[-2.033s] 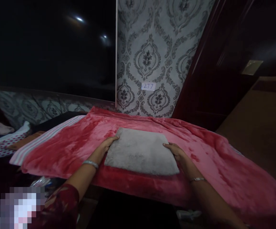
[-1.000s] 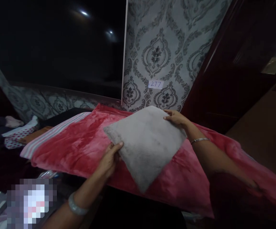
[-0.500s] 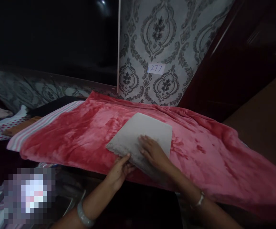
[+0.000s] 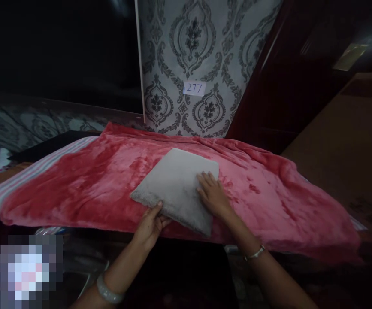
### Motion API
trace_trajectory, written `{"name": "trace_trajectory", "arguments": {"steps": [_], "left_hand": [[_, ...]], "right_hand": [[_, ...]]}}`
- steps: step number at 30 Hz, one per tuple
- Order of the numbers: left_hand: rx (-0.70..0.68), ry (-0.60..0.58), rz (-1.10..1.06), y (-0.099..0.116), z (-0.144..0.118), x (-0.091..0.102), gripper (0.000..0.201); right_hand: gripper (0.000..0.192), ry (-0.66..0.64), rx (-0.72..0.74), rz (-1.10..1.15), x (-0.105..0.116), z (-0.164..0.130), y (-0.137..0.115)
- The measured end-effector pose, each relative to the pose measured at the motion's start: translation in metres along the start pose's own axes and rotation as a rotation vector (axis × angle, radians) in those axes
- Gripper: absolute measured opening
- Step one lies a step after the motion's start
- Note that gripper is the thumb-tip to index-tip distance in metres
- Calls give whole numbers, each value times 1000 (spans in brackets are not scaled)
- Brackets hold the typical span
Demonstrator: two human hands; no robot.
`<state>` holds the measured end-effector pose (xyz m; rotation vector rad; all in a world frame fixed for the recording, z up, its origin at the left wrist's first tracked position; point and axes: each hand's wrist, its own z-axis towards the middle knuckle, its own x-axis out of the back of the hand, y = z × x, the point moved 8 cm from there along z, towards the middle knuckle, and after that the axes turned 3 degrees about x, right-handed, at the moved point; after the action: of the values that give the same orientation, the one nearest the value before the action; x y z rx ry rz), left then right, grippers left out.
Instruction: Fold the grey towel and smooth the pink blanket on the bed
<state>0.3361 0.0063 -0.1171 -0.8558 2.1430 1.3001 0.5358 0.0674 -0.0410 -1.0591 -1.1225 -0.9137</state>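
A flat, grey plush square piece (image 4: 176,180), perhaps a folded cloth or a cushion cover, lies turned cornerwise on a red and pink plush blanket (image 4: 105,184). My left hand (image 4: 150,223) pinches its near edge, thumb on top and the other fingers beneath, partly hidden. On the right side of the grey piece my right hand (image 4: 213,195) rests palm down, its fingers stretched out over the surface. The fold or seam inside the grey piece cannot be made out.
The blanket covers a table-like surface, its striped border (image 4: 44,167) at the left. Behind stand a dark television (image 4: 60,51) and patterned wallpaper with a paper label (image 4: 194,88) reading 277. A brown board-like panel (image 4: 343,137) is at the right. A blurred patch hides the lower left.
My right hand has slid from the middle of the grey piece towards its right edge. My left hand keeps its pinch on the near edge. The view has swung slightly right.
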Motion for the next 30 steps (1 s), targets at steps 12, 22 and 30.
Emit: {"name": "trace_trajectory", "arguments": {"steps": [12, 22, 30], "left_hand": [[-27, 82, 45, 2, -6, -4, 26], [-33, 11, 23, -4, -7, -1, 38], [13, 9, -28, 9, -9, -1, 28]], "right_hand": [[59, -130, 16, -83, -3, 63, -2], [52, -309, 633, 177, -40, 52, -109], [61, -203, 253, 41, -22, 98, -66]]}}
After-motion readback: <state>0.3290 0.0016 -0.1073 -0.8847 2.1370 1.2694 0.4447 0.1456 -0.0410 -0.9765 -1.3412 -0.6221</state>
